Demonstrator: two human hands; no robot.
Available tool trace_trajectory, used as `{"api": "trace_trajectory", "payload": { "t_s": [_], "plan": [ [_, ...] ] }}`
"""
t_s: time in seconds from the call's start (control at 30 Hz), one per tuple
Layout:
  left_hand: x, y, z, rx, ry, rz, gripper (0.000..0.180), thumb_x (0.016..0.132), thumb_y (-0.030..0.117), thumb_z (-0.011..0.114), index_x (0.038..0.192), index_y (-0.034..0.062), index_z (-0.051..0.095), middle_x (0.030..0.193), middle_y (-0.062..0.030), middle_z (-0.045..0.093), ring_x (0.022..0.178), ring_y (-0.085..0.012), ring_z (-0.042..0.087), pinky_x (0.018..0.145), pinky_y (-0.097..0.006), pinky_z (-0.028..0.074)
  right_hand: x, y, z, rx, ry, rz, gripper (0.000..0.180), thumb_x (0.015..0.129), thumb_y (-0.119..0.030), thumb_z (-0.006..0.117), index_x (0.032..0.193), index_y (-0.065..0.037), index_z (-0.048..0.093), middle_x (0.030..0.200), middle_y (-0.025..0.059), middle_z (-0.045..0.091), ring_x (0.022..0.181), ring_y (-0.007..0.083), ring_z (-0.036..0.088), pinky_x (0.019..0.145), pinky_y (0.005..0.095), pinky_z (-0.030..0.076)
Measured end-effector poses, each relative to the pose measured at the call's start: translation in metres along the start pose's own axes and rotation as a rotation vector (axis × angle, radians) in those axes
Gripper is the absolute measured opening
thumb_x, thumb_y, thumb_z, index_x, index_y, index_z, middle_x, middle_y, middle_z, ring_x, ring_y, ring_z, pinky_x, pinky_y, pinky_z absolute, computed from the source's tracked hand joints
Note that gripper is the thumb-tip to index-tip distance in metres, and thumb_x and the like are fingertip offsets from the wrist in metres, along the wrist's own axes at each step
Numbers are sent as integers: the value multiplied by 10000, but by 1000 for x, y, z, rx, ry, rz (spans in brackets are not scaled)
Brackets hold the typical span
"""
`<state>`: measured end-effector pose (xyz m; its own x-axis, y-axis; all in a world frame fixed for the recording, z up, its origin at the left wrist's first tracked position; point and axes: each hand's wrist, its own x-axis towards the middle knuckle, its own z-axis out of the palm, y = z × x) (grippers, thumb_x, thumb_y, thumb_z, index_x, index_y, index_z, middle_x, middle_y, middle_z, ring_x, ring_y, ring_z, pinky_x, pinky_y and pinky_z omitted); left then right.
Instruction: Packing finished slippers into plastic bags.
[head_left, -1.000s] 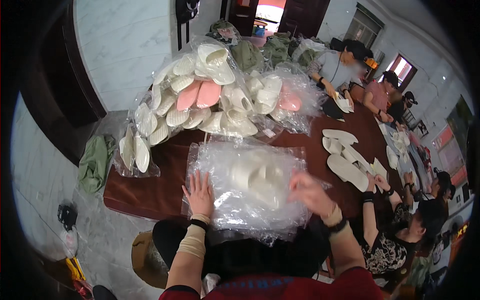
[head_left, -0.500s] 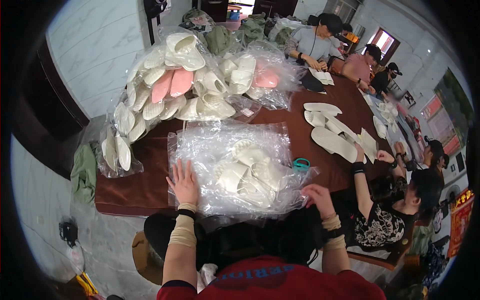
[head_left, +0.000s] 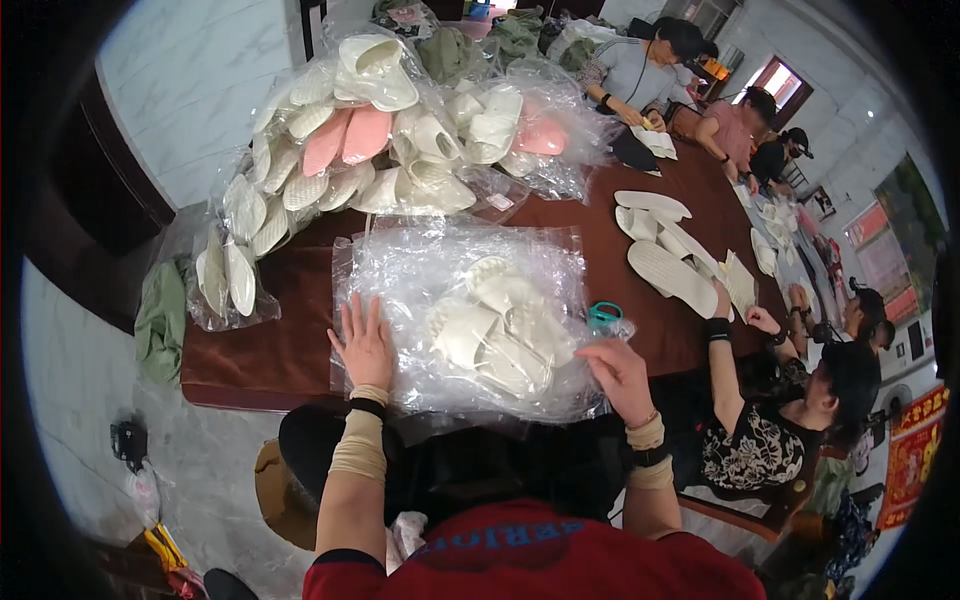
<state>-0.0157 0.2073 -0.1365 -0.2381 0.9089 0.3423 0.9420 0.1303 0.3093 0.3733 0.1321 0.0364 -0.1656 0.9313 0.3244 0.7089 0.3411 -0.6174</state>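
- Here, the left hand (head_left: 364, 345) lies flat, fingers spread, on the seven o'clock corner of a clear plastic bag (head_left: 420, 275) spread over the dark red table (head_left: 270, 345).
- The right hand (head_left: 618, 375) rests at the bag's four o'clock edge, fingers curled loosely; whether it pinches the film, I cannot tell.
- Inside the bag, pale cream slippers (head_left: 500, 325) lie bunched between the two hands.
- A teal tape roll (head_left: 604, 316) sits just beside the bag, at twelve o'clock from the right hand.
- Bagged slippers, white and pink, pile up (head_left: 370, 130) at the table's twelve o'clock end.
- Loose white soles (head_left: 668, 270) lie at two o'clock, near a seated person's arm (head_left: 722, 365).
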Motion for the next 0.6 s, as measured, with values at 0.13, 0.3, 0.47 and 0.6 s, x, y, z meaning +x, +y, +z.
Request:
{"api": "trace_trajectory", "payload": {
  "t_s": [0.13,0.3,0.47,0.6],
  "plan": [
    [-1,2,1,6,10,0,511,1042,297,511,1551,293,472,1689,-26,329,1557,-304,293,1230,-664,163,-30,32,-1,-445,-176,65,240,946,-342,687,1082,-144,699,817,128,723,738,347,701,659,441,548],
    [-2,-1,3,45,41,8,515,1043,296,510,1556,301,462,1698,-10,314,1560,-297,289,1226,-666,181,-23,38,27,-42,177,493,309,933,-392,718,1084,-130,654,809,165,714,728,400,696,671,492,545],
    [-1,5,2,34,10,6,514,1045,291,504,1557,293,457,1701,-9,306,1561,-299,286,1225,-666,186,-27,59,35,-119,145,420,274,901,-254,726,1149,-153,670,889,174,720,821,404,698,725,490,547],
    [-2,1,-1,32,22,8,511,1045,291,502,1554,290,461,1702,-8,302,1561,-298,286,1223,-667,189,-45,70,2,-347,-40,398,234,905,-293,694,1110,-184,723,947,134,743,893,383,707,767,478,560]
  ]
}}
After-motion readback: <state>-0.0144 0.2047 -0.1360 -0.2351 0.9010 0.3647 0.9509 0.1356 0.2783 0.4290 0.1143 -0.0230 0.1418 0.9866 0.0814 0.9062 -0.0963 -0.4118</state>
